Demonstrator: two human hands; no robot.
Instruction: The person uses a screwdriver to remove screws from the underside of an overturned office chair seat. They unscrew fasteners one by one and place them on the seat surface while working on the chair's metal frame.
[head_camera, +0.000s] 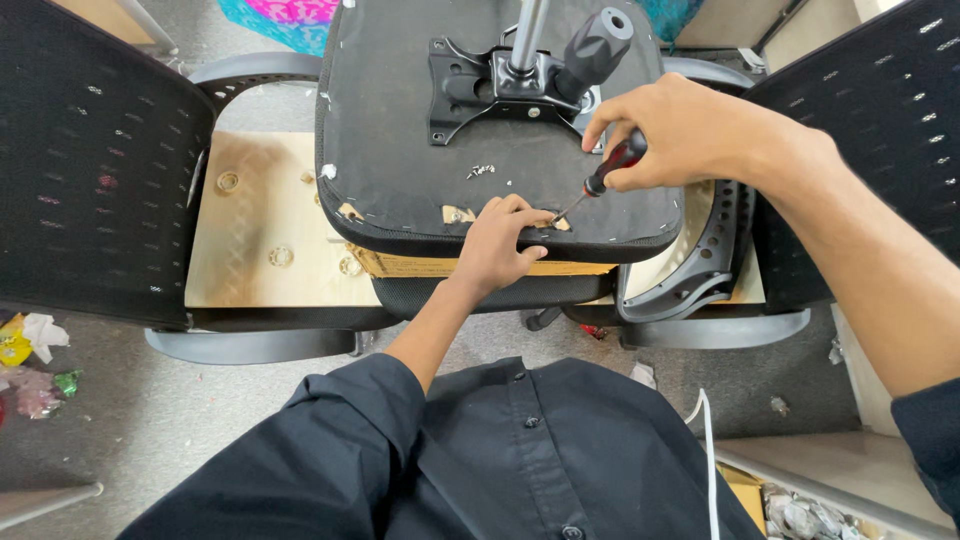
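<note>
An upturned black chair seat (400, 170) lies in front of me with its metal mounting plate (480, 85) and chrome gas-lift column (527, 35) facing up. My right hand (680, 130) grips a screwdriver (600, 180) with a red and black handle, its tip angled down to the seat's near edge. My left hand (500, 240) rests on that near edge, fingers pressed right beside the screwdriver tip. A few loose screws (481, 171) lie on the seat's fabric.
Two black mesh chair backs stand at the left (90, 160) and right (880, 130). Bare wooden seat boards (260, 220) lie under the seat. A grey plastic bracket (700, 270) sits at the right. Wrappers (30, 360) litter the grey floor.
</note>
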